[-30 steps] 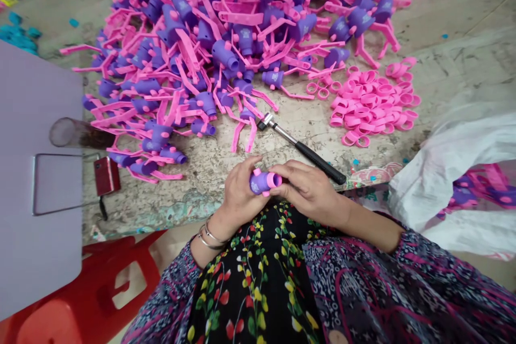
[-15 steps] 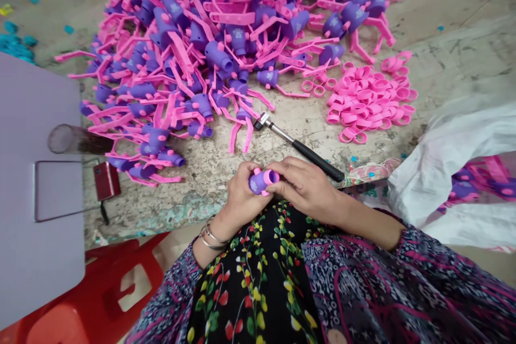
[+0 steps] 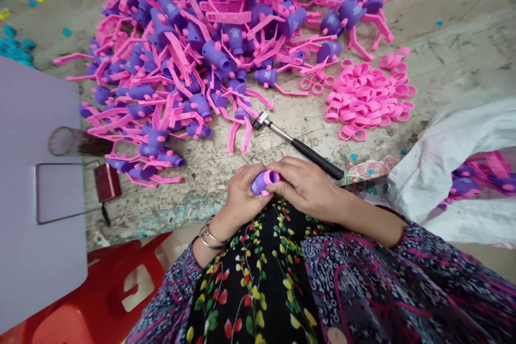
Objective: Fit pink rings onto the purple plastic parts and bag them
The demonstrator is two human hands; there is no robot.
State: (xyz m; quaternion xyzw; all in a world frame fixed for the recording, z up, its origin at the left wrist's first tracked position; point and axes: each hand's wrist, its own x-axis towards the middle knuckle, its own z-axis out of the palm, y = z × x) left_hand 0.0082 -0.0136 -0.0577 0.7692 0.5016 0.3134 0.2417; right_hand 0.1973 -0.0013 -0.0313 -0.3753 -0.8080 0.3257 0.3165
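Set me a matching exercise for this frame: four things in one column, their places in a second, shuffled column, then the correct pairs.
Things:
1. small purple plastic tube with a pink ring
2. black-handled metal hammer
3. heap of loose pink plastic rings
4. red plastic stool

Places:
A. on the worktop, right of the large purple-and-pink pile
B. low on the left, below the worktop edge
C. held between the left hand and right hand
D. lying on the worktop, just beyond the hands

Pairs: 1-C, 2-D, 3-A, 4-B
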